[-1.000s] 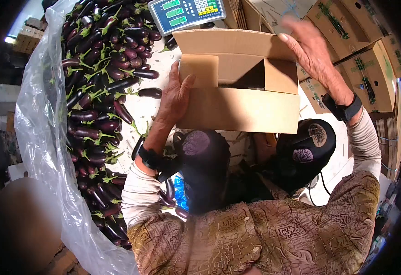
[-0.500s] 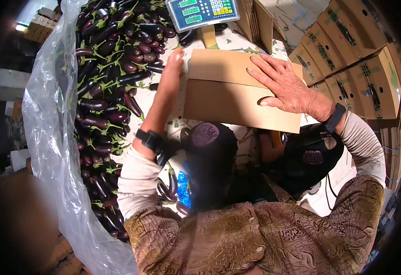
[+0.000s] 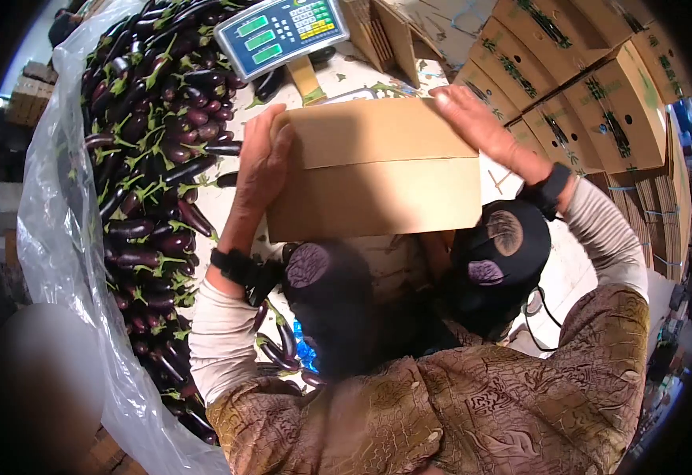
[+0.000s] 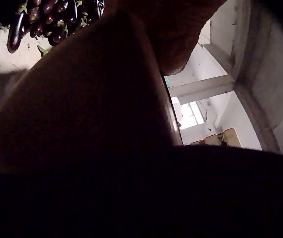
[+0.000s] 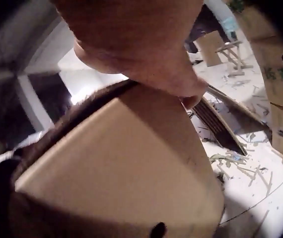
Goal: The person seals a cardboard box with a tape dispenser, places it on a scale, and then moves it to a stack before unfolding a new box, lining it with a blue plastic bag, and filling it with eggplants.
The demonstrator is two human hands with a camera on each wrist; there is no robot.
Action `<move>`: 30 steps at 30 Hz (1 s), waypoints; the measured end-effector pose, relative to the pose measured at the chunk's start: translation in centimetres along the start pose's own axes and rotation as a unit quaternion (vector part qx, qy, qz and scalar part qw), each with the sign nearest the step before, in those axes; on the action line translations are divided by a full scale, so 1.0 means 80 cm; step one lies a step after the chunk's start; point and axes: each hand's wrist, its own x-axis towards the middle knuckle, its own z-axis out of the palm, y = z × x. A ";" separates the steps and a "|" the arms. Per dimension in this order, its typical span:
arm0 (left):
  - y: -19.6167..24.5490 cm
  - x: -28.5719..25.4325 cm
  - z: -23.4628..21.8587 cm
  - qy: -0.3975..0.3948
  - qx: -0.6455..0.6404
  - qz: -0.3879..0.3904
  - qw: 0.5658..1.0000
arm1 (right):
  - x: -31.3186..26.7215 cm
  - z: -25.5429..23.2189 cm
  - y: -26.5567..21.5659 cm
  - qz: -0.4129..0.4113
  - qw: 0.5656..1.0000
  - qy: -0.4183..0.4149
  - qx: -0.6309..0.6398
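A plain cardboard box (image 3: 377,178), its two top flaps folded down to meet along a seam, stands in front of the person's knees. My left hand (image 3: 263,162) lies along its left side with the fingers extended, the thumb near the top edge. At the far right corner, my right hand (image 3: 480,131) rests with its fingertips at the back edge. In the right wrist view, the right hand (image 5: 141,44) reaches over the upper corner of the box (image 5: 116,158). The left wrist view is mostly dark.
Many eggplants (image 3: 152,229) lie heaped at the left behind a clear plastic sheet (image 3: 61,222). A digital scale (image 3: 282,36) stands at the back, flat cardboard (image 3: 389,39) beside it. Printed cartons (image 3: 591,111) are stacked at the right. A few eggplants (image 3: 278,344) lie near the left knee.
The box's raised flaps have been folded down. My right hand pressed on top, then slid to the far right corner. My left hand lifted from the left side and came back to it.
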 end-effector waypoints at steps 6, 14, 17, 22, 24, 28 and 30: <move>-0.010 -0.004 -0.011 0.014 0.004 -0.016 1.000 | -0.006 0.034 -0.020 -0.017 0.995 0.070 -0.070; 0.015 -0.007 -0.012 0.010 -0.253 -0.204 0.946 | 0.000 0.050 -0.026 -0.074 0.964 0.102 -0.233; 0.029 -0.009 -0.015 0.034 -0.427 -0.257 0.866 | 0.001 0.049 -0.027 -0.084 0.961 0.098 -0.246; 0.000 0.002 -0.014 -0.002 -0.023 -0.114 0.993 | 0.005 0.049 -0.026 -0.078 0.961 0.081 -0.252; -0.027 0.008 -0.011 -0.018 0.052 -0.054 0.997 | 0.006 0.043 -0.024 -0.074 0.967 0.084 -0.227; -0.014 0.004 -0.013 0.003 0.051 -0.078 0.996 | 0.001 0.008 0.015 -0.024 0.978 0.047 0.199; -0.005 0.004 -0.022 -0.024 0.037 -0.107 0.993 | -0.017 0.003 0.087 0.069 0.961 0.054 0.264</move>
